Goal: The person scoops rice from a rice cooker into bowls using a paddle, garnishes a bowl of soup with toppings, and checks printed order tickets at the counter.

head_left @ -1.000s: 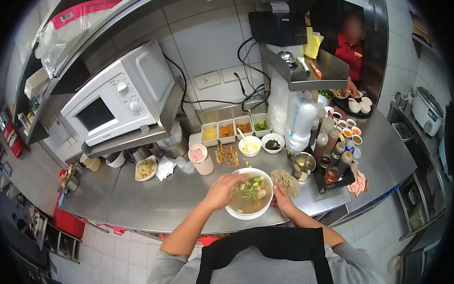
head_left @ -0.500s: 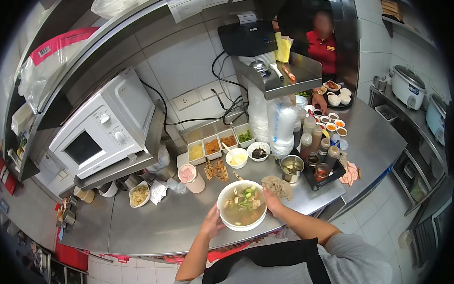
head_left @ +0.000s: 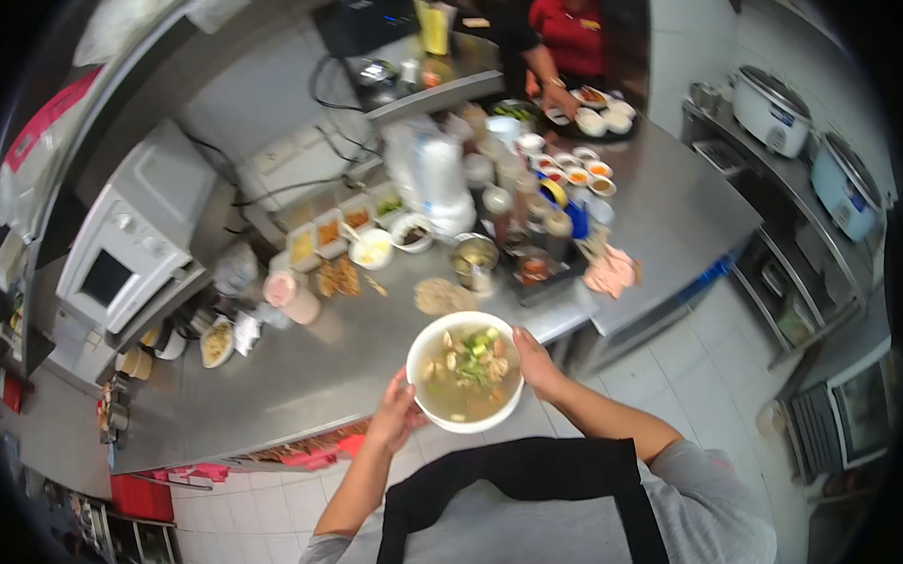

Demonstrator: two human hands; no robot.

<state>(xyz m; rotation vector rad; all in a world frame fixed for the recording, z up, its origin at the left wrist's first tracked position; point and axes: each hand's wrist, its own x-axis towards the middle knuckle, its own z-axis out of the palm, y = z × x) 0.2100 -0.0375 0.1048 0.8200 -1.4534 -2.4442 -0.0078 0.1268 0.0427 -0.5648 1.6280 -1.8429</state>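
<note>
Between my two hands I carry a white bowl (head_left: 417,405) of soup (head_left: 467,374), a clear broth with green pieces and pale chunks. My left hand (head_left: 393,415) grips the bowl's left side, and my right hand (head_left: 537,367) grips its right side. The bowl is held level in front of my apron, by the counter's front edge. Just beyond it on the counter lies a beige cloth (head_left: 444,296). A metal pot (head_left: 474,261) stands behind the cloth.
On the steel counter (head_left: 276,383) stand topping trays (head_left: 327,233), a pink-lidded container (head_left: 291,296) and sauce bottles (head_left: 509,205). Small sauce cups (head_left: 577,176) and a tray (head_left: 615,134) of bowls sit at the far end, where a co-worker's hand (head_left: 560,99) reaches in. Rice cookers (head_left: 772,112) stand right.
My view has turned to the right. I have lifted the soup bowl and brought it back from the counter. A second person's arm now reaches to the tray at the far end.
</note>
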